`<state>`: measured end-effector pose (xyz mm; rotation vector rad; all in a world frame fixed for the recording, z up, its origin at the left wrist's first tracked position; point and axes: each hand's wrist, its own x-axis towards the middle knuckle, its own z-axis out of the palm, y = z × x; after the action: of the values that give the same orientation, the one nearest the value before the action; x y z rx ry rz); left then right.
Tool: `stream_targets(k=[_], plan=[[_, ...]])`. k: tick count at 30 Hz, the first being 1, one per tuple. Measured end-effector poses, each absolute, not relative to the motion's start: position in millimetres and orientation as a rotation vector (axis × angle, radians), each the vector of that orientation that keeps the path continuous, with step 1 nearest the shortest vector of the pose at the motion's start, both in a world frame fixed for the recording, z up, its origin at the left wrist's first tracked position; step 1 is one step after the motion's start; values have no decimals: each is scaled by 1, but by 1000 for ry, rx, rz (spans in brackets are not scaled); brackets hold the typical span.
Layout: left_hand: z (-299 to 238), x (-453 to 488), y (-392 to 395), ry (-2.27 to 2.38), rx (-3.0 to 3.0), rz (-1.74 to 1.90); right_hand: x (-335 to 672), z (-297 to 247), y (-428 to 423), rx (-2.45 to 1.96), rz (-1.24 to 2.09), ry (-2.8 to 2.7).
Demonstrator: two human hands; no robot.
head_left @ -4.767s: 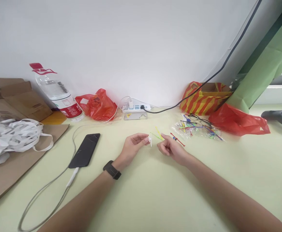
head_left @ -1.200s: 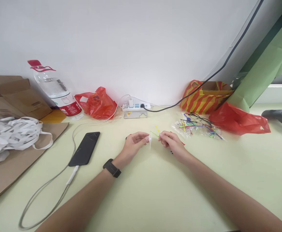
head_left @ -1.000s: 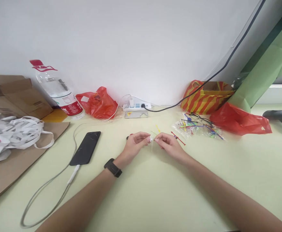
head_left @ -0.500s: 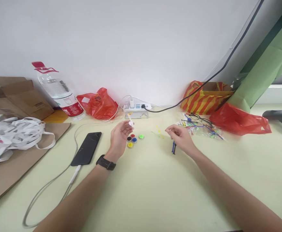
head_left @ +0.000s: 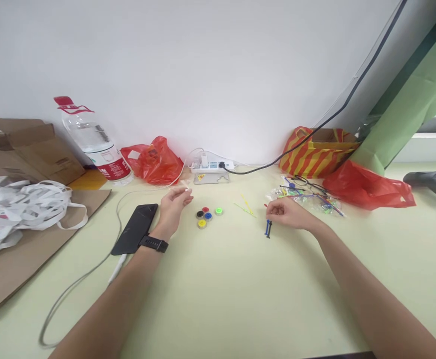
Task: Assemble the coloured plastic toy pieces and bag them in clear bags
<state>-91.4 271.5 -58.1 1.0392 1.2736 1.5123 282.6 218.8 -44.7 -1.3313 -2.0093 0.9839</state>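
My left hand (head_left: 175, 207) is raised at the left of the small discs, thumb and fingers pinched together. A small whitish bit shows at its fingertips, too small to name. My right hand (head_left: 284, 213) is closed, its fingers curled down just above a blue and black pair of thin plastic sticks (head_left: 268, 229). A red tip (head_left: 265, 205) pokes out beside those fingers; what they grip is hidden. Between the hands lie a yellow disc (head_left: 202, 224), a blue disc (head_left: 208, 216), a black disc (head_left: 200, 214), a red disc (head_left: 205, 210) and a green disc (head_left: 218, 211), plus thin yellow-green sticks (head_left: 246, 205).
Behind my right hand are glasses (head_left: 311, 184) and bagged coloured plastic parts (head_left: 296, 192). A phone (head_left: 134, 229) with a cable lies at left, near white straps (head_left: 46, 204) on cardboard. A power strip (head_left: 212, 166), red bags and a large bottle (head_left: 101, 149) line the wall.
My left hand has moved left, away from the discs, and the white round piece seen at its fingers no longer shows. My right hand has shifted right and down toward the blue and black sticks.
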Motion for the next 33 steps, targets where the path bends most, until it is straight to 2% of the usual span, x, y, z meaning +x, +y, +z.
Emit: stream_targets(k=[10,20,23,27,33], plan=[[-76,-86,265,1451,1515,1294,286,-49,219,-1306,1004,-2099],[-83,-92,270,1577,1817,1403,280,-38,215,-1265,984,-2030],[-75,-89,265,1652,1963,1417,276,-38,215,-1258,854,-1976],[-59,-74,243,1614,2296,1162,270,-43,217,-1250,664,-1957],[-46,-58,221,1661,2563,763,260,-50,216,-1189,801,-1918]])
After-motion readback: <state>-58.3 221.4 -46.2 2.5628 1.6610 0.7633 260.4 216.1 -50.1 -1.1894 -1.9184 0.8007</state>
